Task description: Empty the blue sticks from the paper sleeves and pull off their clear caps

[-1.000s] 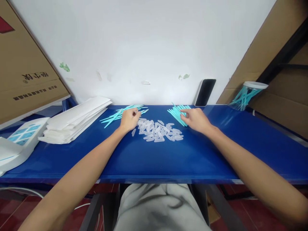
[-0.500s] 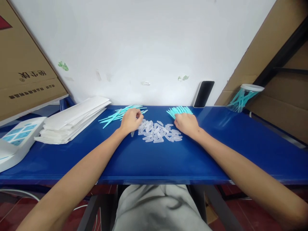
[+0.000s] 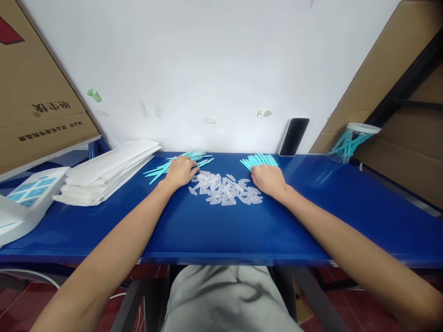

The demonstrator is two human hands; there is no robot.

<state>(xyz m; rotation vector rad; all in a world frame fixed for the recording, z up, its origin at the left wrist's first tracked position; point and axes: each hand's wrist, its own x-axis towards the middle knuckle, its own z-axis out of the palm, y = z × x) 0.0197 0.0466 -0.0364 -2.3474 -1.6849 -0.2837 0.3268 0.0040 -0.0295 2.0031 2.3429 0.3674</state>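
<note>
My left hand (image 3: 181, 170) lies over the near side of a loose, crossed heap of slim turquoise sticks (image 3: 157, 173). Its fingers are apart, and I see nothing held in them. My right hand (image 3: 268, 179) is closed around the near ends of a second bunch of turquoise sticks (image 3: 259, 160), whose far ends fan out toward the wall. Its fingertips are hidden under the hand. Between both hands spreads a pile of small, translucent whitish caps or sleeves (image 3: 226, 189), flat on the blue table (image 3: 221, 230).
White flat packets (image 3: 107, 173) are stacked at the left, beside a white device with blue keys (image 3: 32, 191). A black phone (image 3: 294, 137) leans on the wall. A clear jar (image 3: 349, 143) with turquoise sticks stands far right. Cardboard (image 3: 44, 83) rises at the left.
My left hand has moved left from the edge of the whitish pile onto the turquoise heap, and its pinched fingers have spread. My right hand stays where it was.
</note>
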